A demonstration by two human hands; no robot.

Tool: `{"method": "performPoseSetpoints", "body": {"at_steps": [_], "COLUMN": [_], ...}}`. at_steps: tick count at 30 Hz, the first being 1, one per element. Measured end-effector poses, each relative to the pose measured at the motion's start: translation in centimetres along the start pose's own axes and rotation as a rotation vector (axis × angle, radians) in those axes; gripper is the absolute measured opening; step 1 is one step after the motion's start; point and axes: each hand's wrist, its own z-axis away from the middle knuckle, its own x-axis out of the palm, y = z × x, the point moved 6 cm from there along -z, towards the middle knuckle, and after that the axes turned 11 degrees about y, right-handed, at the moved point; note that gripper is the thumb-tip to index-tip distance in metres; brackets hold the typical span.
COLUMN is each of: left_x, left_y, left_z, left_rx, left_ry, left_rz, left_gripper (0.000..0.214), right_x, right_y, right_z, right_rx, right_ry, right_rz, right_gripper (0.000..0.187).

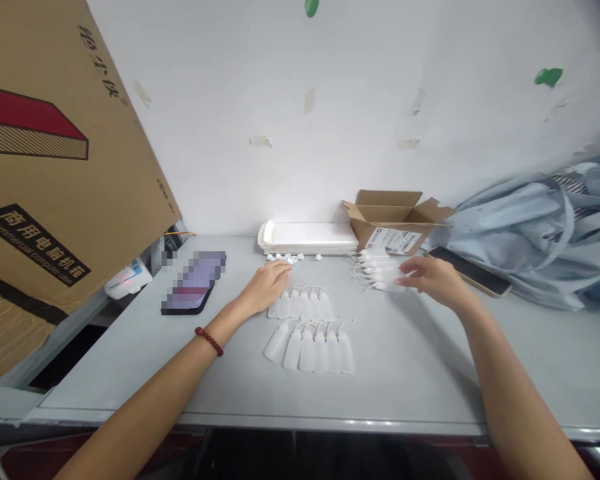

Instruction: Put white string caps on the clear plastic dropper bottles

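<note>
My left hand (266,288) reaches over the desk with its fingers closed, the tips at a small white cap (294,259) in a short row of similar caps. Over on the right, my right hand (433,280) has thumb and fingers at the base end of a small translucent squeeze bottle (389,287), the nearest of a stack lying on its side. Between my arms lie two rows of such bottles with thin curved tips: a back row (309,307) just right of my left hand, and a front row (321,352) closer to me.
White flat packs (315,238) and an open cardboard box (387,230) stand against the wall. A pixelated phone (195,283) lies left, another dark phone (473,270) right, beside pale blue fabric (525,233). A large carton (70,173) leans at the left over the grey desk (405,393).
</note>
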Motion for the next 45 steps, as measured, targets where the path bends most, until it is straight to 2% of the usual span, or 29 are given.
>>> {"method": "performPoseSetpoints", "body": {"at_steps": [4,7,9,11,13,15,16,19,21,25,29,38,42,45], "left_x": [-1.2,-1.9,-2.2,-2.2,-2.1,-2.1,-2.1,-1.9,-1.7,-1.4,-1.1,-0.1,0.4,1.0], "left_y": [-0.1,0.2,0.4,0.5,0.9,1.3,1.5,2.1,2.4,2.9,3.4,3.5,3.8,4.2], "left_z": [-0.2,-0.1,0.1,0.4,0.8,1.1,1.2,1.5,1.7,1.8,1.8,2.3,2.6,2.9], "left_rx": [-0.081,-0.141,-0.217,-0.310,-0.375,-0.400,-0.402,-0.401,-0.395,-0.338,-0.288,-0.362,-0.379,-0.403], "left_ry": [0.137,0.234,0.271,0.286,0.287,0.284,0.278,0.229,0.189,0.142,0.121,0.028,-0.051,-0.126], "left_rz": [0.115,0.289,0.417,0.507,0.553,0.573,0.579,0.576,0.540,0.463,0.492,0.582,0.566,0.593], "left_gripper": [0.030,0.029,0.029,0.029,0.028,0.026,0.024,0.022,0.022,0.019,0.019,0.030,0.024,0.022], "right_x": [-0.8,-1.6,-1.5,-0.4,1.6,3.6,4.4,5.9,6.7,7.5,7.5,7.1,6.5,5.7], "right_y": [0.0,-1.1,-2.5,-4.3,-6.6,-8.3,-8.9,-10.1,-10.4,-10.3,-9.8,-9.0,-9.6,-11.0], "right_z": [-0.1,0.2,0.8,2.0,3.9,6.6,7.8,10.4,11.4,11.9,11.4,10.1,9.1,8.4], "right_rx": [-0.037,-0.066,-0.061,-0.044,-0.082,-0.102,-0.112,-0.126,-0.120,-0.111,-0.092,-0.064,-0.143,-0.242], "right_ry": [0.078,0.152,0.100,-0.081,-0.387,-0.724,-0.846,-1.038,-1.089,-1.070,-1.017,-0.907,-0.773,-0.567], "right_rz": [0.037,0.007,-0.083,-0.214,-0.340,-0.357,-0.344,-0.300,-0.260,-0.153,-0.093,-0.025,-0.056,-0.142], "right_gripper": [0.030,0.026,0.027,0.028,0.025,0.026,0.027,0.031,0.032,0.033,0.030,0.028,0.025,0.027]}}
